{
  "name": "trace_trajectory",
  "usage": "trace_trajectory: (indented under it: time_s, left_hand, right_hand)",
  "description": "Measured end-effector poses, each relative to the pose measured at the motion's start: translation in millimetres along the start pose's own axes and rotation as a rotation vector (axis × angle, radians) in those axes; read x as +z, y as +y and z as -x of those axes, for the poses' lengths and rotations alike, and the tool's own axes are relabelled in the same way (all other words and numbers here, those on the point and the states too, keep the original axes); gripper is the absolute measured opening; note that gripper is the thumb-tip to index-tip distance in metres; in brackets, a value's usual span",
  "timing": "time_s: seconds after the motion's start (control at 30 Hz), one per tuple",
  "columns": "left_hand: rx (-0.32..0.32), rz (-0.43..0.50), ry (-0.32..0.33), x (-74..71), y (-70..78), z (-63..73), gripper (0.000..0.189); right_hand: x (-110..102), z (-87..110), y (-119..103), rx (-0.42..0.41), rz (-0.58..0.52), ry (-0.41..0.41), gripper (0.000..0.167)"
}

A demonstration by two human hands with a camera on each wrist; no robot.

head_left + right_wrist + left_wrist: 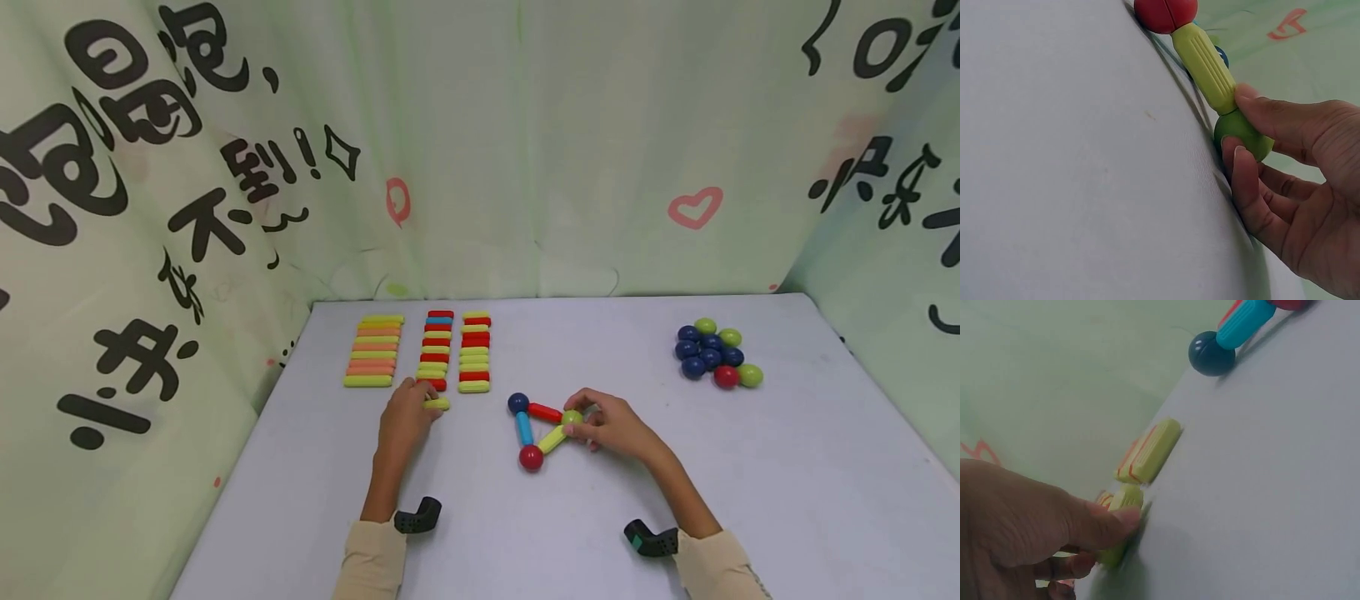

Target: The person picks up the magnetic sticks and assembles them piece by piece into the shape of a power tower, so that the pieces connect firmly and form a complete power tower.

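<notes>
The left hand (405, 419) pinched a yellow stick (438, 403) in its fingers by the middle column (435, 348), apparently fetching it; the next move likely called for lifting it clear. The right hand (617, 427) had its fingers pinching the green ball (572, 417) of a three-ball, three-stick triangle (552, 439), between the surface (750, 483)'s side edges. Three stick columns (374, 350) lay toward the far left corner, ten loose balls (710, 358) toward the far right.

left sleeve (371, 558): beige | right sleeve (714, 565): beige | left camera (418, 516): black, bent | right camera (658, 543): black, green patch (637, 542)

The red ball (1163, 15) is cut off atop 2 wrist views.
</notes>
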State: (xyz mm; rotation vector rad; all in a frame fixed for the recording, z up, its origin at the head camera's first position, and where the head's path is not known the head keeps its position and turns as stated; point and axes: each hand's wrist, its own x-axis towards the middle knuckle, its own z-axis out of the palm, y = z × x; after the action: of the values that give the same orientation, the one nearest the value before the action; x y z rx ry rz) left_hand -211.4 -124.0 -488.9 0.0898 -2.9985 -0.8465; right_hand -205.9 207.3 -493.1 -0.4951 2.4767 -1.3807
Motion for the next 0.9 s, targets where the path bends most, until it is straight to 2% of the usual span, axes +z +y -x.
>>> trace_trajectory:
  time_s: [0.07,0.27,0.33,0.43,0.53,0.67,0.9]
  left_hand:
    - [0.041,0.050,-0.042,1.3,1.5,-0.8,0.020]
    - [0.204,0.350,-0.172,11.6,14.5,-1.7,0.022]
    - [0.228,0.426,-0.189,15.0,22.5,0.0,0.024]
    - [0.268,0.490,-0.184,19.3,33.7,3.8,0.027]
    - [0.317,0.507,-0.163,23.2,42.6,6.7,0.029]
    - [0.353,0.476,-0.138,29.7,49.7,8.1,0.027]
    - [0.357,0.445,-0.109,36.8,55.0,12.6,0.025]
  right_hand:
    - [0.3,0.8,-0.4,-0.017,0.016,-0.006,0.033]
    - [1.5,3.1,-0.2,-0.089,0.082,-0.031,0.031]
    - [1.7,2.8,-0.2,-0.107,0.094,-0.044,0.031]
    - [1.8,2.1,-0.9,-0.118,0.111,-0.059,0.031]
    - [1.6,1.9,-2.2,-0.117,0.125,-0.057,0.030]
    - [1.3,2.1,-3.7,-0.113,0.134,-0.050,0.030]
    - [1.1,4.4,-3.9,-0.100,0.119,-0.073,0.031]
